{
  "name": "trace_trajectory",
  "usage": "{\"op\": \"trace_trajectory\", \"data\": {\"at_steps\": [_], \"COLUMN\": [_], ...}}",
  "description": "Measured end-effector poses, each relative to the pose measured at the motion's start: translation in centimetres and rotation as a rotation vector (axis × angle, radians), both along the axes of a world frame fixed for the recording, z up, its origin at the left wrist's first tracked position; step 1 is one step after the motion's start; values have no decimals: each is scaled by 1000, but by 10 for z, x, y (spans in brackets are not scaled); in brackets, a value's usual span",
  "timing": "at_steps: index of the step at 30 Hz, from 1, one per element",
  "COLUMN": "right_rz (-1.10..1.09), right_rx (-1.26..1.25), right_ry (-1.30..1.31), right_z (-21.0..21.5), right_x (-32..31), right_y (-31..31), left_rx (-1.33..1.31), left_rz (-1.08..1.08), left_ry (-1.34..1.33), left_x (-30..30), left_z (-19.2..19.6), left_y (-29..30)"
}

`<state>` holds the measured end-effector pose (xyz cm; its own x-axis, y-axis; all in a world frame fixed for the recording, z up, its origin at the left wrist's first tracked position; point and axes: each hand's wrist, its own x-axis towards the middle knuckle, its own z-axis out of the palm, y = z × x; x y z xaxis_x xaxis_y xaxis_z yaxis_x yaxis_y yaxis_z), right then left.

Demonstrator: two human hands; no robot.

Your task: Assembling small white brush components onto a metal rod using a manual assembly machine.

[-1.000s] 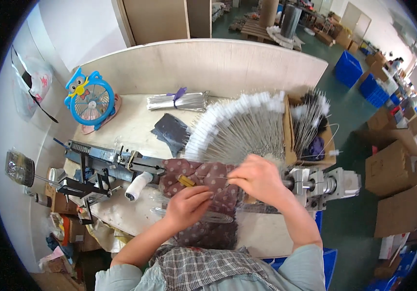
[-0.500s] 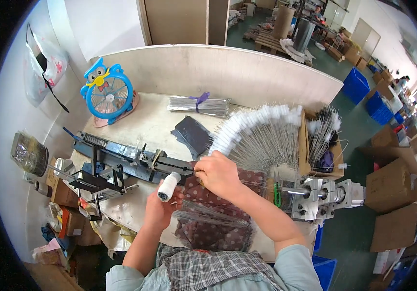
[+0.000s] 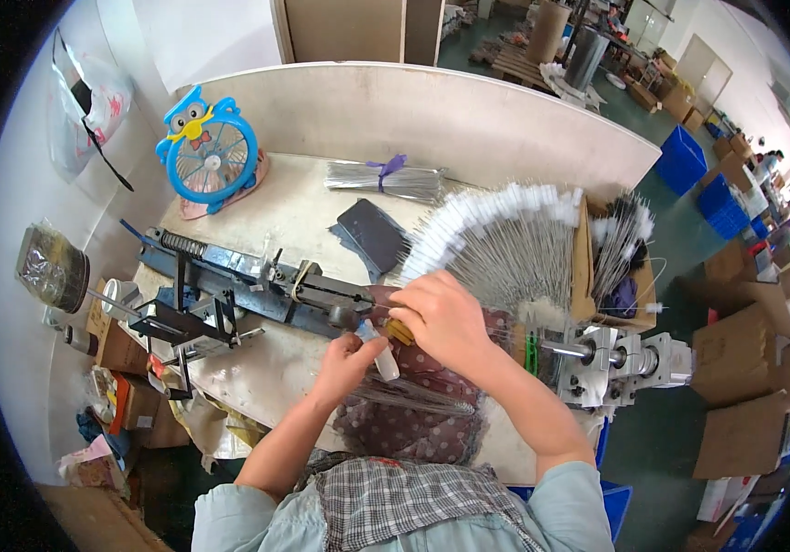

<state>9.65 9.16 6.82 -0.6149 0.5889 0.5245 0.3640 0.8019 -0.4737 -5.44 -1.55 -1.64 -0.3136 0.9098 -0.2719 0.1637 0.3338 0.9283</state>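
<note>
The left hand [image 3: 347, 368] is holding a white cylinder [image 3: 387, 364], grip clamped round it, over dotted brown cloth [image 3: 441, 443] on the tabletop [image 3: 298, 216]; the right hand [image 3: 441, 317] is curling beside a yellow piece [image 3: 400, 332], its grip I cannot make out.

A: Is there any writing I could be told about?

B: None that can be read. Left of the left hand's fingers [image 3: 372, 350] and farther off, a pale plastic bag [image 3: 105, 118] hangs at the wall with red printing on it, too small and creased to make out.

A: And on the other side?

B: Well to the right of the right hand's fingers [image 3: 416, 314], a cardboard box [image 3: 733, 340] shows too dimly to tell whether its side carries print.

A: Nearer the body?

B: Below the fingers, a checked apron [image 3: 390, 501] has a small reddish mark, unreadable.
</note>
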Motion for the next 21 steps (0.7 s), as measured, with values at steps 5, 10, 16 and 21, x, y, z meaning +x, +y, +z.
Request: {"op": "trace_trajectory", "data": {"at_steps": [5,10,16,21], "right_rz": [-16,3,92,90], "right_rx": [-16,-88,-42,-175], "right_ry": [59,-21,-205,-277], "right_z": [-15,-81,-68,-53], "right_x": [39,19,14,20], "right_y": [-27,-28,-23,-23], "left_rx": [335,153,72,69], "left_rz": [205,-8,163,759], "left_ry": [-747,147,-41,-734], "left_x": [38,19,-28,-111], "left_z": [-5,15,-6,-29], "left_y": [2,2,-24,-85]}}
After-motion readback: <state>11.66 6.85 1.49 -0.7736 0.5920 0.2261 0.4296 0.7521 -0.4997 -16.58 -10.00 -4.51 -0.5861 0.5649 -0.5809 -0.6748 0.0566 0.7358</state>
